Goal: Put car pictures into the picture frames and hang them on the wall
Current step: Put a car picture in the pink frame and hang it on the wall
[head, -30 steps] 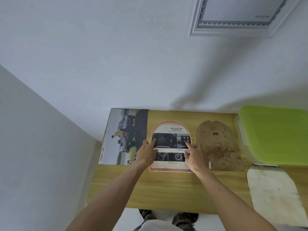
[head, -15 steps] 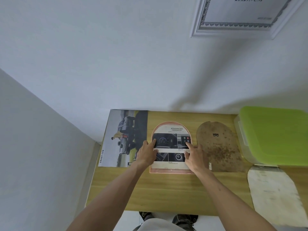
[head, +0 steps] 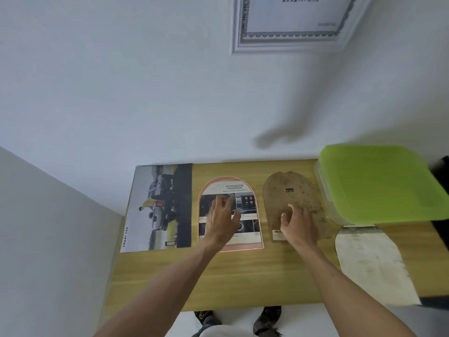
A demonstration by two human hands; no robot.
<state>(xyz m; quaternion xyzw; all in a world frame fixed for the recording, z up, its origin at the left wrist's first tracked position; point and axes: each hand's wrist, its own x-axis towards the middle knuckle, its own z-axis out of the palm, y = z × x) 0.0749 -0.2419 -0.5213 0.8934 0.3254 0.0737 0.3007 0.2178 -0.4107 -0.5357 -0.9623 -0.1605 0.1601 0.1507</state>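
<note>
- Table (head: 243,276): wooden top, pushed against a white wall (head: 145,93).
- Arched frame (head: 230,214) lies flat mid-table, salmon rim showing round a car picture (head: 245,198) headed "ADVANCED"; the picture sits inside the frame outline.
- Left hand (head: 222,220) hovers over or rests on that picture, fingers spread and fairly straight, grip open, holding nothing. Contact with the paper cannot be confirmed; fingers are motion-blurred.
- Right hand (head: 300,224) is on the brown arched backing board (head: 291,203), just right of the frame. Fingers curled down onto the board's lower part; whether the grip has actually closed on it cannot be told.
- Car poster (head: 159,207), truck photo marked "SMART CAR", lies at the table's left end, just beside the frame.
- White arched sheet (head: 371,263) lies at the right front, overhanging the table edge.
- Green-lidded plastic box (head: 379,183) stands at the right rear.
- White rectangular frame (head: 291,25) hangs on the wall above.
</note>
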